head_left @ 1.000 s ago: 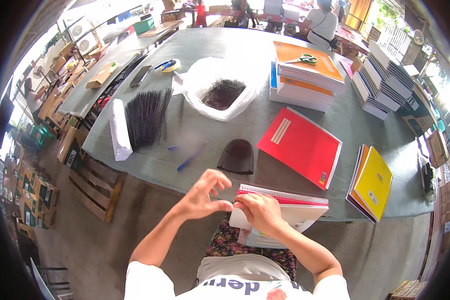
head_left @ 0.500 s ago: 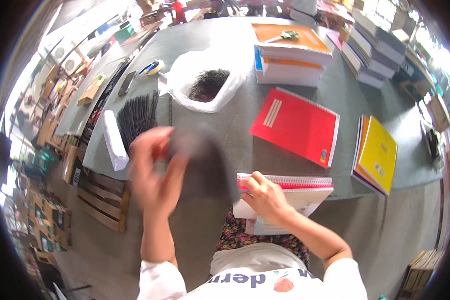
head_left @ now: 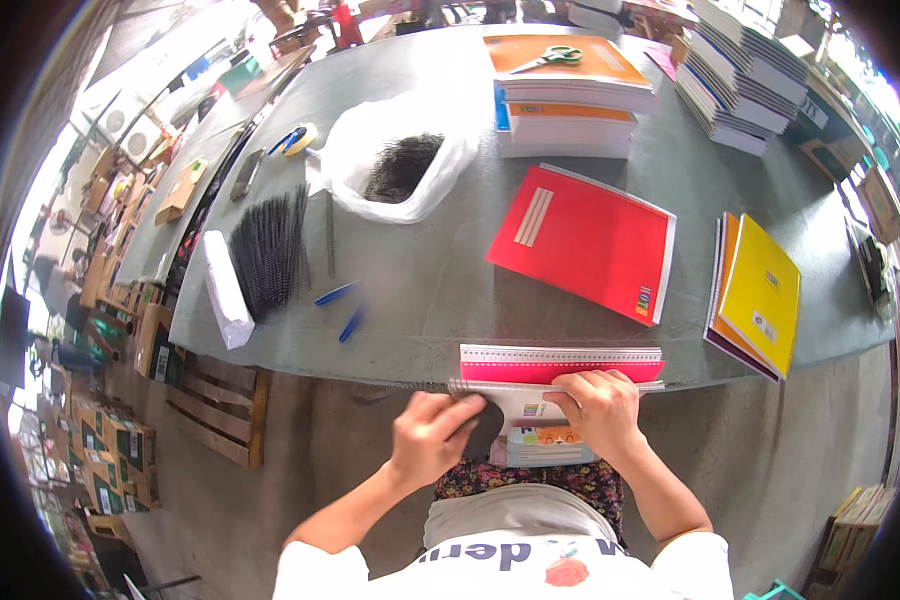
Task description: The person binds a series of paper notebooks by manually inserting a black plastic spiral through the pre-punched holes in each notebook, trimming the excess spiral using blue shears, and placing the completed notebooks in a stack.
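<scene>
A white-paged spiral notebook [head_left: 515, 402] is held upright against my body at the table's near edge. My left hand [head_left: 432, 435] is closed at its upper left corner. A thin black coil [head_left: 410, 386] juts out leftward above that hand, and a dark patch [head_left: 485, 428] shows under its fingertips. Over the top edge, my right hand [head_left: 605, 408] grips the notebook with bent fingers. Just behind it lies a red-covered notebook [head_left: 540, 371] with a white punched edge. Two blue handles [head_left: 351, 325] lie on the table to the left; what joins them is blurred.
On the green table [head_left: 420, 310], black coils [head_left: 267, 250] lie by a long white packet [head_left: 228, 290]. A plastic bag [head_left: 452, 185] holds black scraps. Red [head_left: 585, 243] and yellow [head_left: 765, 290] notebooks lie right. Scissors [head_left: 553, 57] top a notebook stack [head_left: 570, 90]; another stack [head_left: 740, 80] stands beyond.
My left hand has come from over the table, where it moved a blurred dark thing, down to the notebook's left corner. My right hand has shifted right along the top edge. The blue handles are uncovered.
</scene>
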Action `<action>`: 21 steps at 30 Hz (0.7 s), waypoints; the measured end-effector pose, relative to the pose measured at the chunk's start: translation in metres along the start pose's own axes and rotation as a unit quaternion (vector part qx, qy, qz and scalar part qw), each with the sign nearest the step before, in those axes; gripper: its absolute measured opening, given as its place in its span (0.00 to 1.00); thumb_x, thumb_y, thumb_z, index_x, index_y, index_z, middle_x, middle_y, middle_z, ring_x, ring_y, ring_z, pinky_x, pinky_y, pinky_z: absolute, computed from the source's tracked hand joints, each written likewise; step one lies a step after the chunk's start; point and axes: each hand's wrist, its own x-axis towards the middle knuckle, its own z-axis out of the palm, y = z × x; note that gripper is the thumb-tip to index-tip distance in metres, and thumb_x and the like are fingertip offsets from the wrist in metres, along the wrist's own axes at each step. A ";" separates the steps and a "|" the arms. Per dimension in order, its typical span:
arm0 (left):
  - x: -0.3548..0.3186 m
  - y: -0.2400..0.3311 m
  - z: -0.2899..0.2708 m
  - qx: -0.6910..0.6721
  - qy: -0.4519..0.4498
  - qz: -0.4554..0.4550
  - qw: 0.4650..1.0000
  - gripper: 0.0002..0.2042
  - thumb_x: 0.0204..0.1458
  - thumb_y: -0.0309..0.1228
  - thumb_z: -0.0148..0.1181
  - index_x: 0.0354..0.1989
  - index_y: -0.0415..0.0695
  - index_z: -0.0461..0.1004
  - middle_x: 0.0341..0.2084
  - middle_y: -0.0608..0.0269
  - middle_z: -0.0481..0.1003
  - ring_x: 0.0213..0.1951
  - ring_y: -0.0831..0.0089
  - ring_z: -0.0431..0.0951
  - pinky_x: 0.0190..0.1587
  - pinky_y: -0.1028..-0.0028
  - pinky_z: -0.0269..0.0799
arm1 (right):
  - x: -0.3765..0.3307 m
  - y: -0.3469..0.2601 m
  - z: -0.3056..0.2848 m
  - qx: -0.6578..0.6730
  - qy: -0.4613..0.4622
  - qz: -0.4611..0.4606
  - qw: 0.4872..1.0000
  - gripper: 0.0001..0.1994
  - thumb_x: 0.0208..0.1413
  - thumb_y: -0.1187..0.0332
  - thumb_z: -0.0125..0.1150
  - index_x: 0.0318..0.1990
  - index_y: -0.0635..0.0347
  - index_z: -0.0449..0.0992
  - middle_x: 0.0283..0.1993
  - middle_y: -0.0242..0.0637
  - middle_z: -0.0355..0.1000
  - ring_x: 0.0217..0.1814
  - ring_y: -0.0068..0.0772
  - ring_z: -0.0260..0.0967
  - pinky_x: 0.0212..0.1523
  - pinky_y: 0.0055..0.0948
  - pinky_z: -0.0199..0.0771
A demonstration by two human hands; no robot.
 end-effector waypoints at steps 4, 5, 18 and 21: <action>0.000 -0.002 0.006 0.064 0.173 -0.026 0.983 0.16 0.36 0.18 0.65 0.36 0.48 0.79 0.27 0.63 0.72 0.29 0.65 0.71 0.32 0.71 0.70 | -0.001 0.002 0.003 0.004 -0.036 0.021 0.999 0.07 0.40 0.64 0.68 0.25 0.53 0.76 0.23 0.32 0.75 0.25 0.32 0.73 0.29 0.31 0.68; 0.000 -0.003 0.006 0.069 0.093 -0.003 0.993 0.16 0.35 0.19 0.65 0.36 0.48 0.79 0.26 0.65 0.71 0.28 0.66 0.70 0.31 0.72 0.69 | -0.001 0.002 0.004 0.004 -0.036 0.023 0.999 0.07 0.40 0.64 0.68 0.25 0.52 0.76 0.22 0.31 0.74 0.25 0.31 0.73 0.28 0.31 0.68; 0.008 -0.003 -0.004 0.054 0.297 -0.010 0.953 0.18 0.37 0.17 0.66 0.40 0.47 0.77 0.27 0.63 0.70 0.28 0.69 0.69 0.27 0.73 0.68 | 0.003 -0.002 0.014 0.041 -0.034 0.002 0.999 0.08 0.42 0.59 0.66 0.24 0.51 0.76 0.20 0.30 0.73 0.21 0.31 0.72 0.25 0.29 0.68; 0.010 0.000 -0.010 0.056 0.119 0.025 0.991 0.17 0.36 0.18 0.67 0.38 0.44 0.76 0.28 0.65 0.71 0.29 0.69 0.69 0.27 0.73 0.66 | 0.006 -0.003 0.017 0.038 -0.038 0.006 0.999 0.08 0.42 0.60 0.66 0.25 0.51 0.77 0.21 0.30 0.74 0.22 0.31 0.72 0.25 0.30 0.68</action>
